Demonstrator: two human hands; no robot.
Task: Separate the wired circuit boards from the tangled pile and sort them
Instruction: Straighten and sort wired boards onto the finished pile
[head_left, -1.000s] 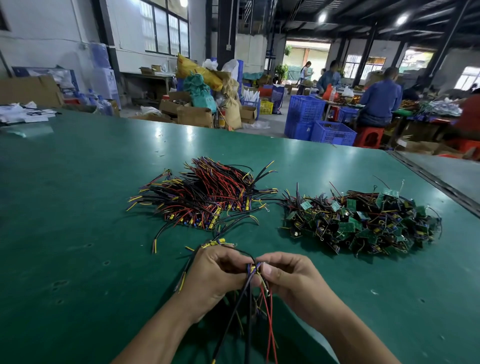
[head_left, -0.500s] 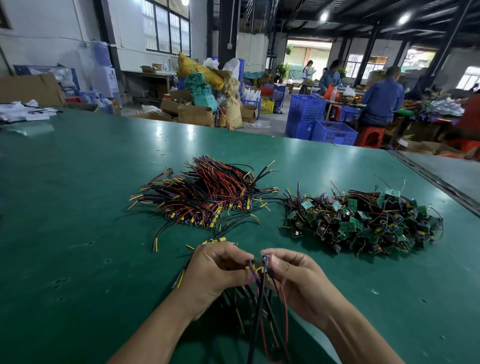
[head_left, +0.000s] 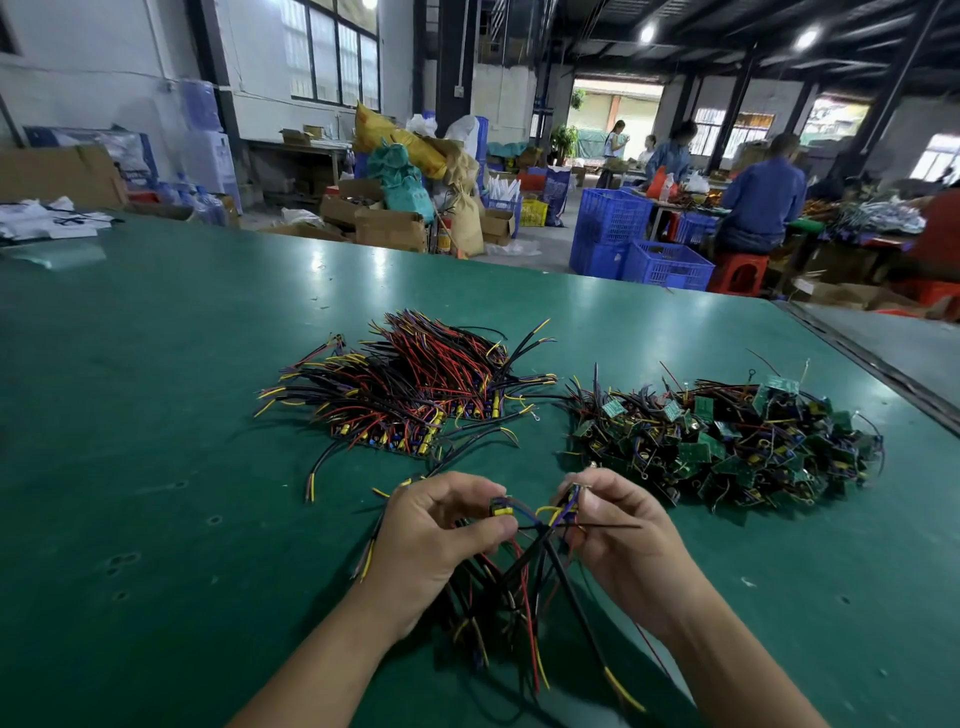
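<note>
Wired boards (head_left: 502, 506) in curled, parted hands (head_left: 436, 535) (head_left: 618, 540)

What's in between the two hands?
Crossed wires, blue, yellow and black, span from the left hand to the right hand; head view shows it.

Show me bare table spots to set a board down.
Bare table lies left of the sorted pile, beyond both piles to the far edge, and right of the right hand, nearer than the tangled pile. Crowded: the gap between piles, and wires from the left hand to the right.
</note>
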